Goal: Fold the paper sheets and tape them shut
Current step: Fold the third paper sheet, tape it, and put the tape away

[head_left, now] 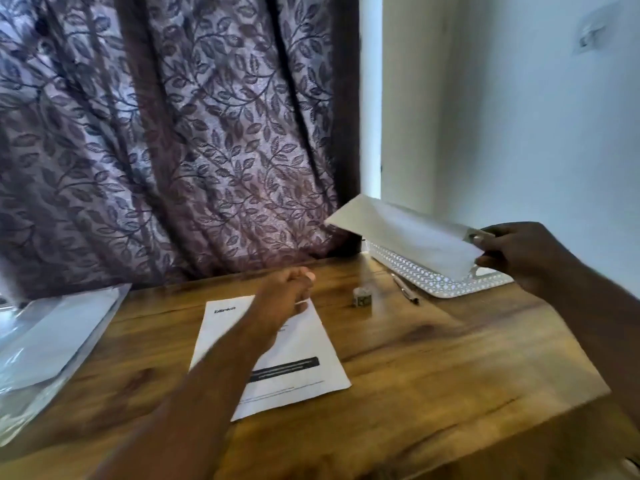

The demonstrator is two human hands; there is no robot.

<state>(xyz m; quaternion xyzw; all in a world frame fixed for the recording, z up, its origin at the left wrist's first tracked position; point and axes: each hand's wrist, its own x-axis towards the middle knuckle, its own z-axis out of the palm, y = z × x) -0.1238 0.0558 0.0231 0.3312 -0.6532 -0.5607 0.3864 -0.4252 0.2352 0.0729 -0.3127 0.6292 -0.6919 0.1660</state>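
A wooden table [433, 358] stands before a leaf-patterned curtain [166, 133] and a pale wall, and here we work through a stack of paper. Our right hand [519, 254] pinches one end of a folded sheet [398, 233] between thumb and fingers and holds it in the air over a white perforated tray [436, 282] at the table's far right. The folded sheet's long axis runs from the hand up and away to the left, its free end pointing toward the curtain. Our left hand [291, 289] hovers loosely curled above the top of a flat printed sheet [298, 372]; it appears to hold nothing, though blur leaves that unsure. The flat sheet lies mid-table, its long axis slanting from near left to far, the header at the far end. A small tape roll [362, 301] and a pen [405, 289] lie between sheet and tray; a clear plastic sleeve [52, 341] of paper sits at the left edge. We judge one piece finished and due for the tray; the next move calls for folding the flat sheet squarely.
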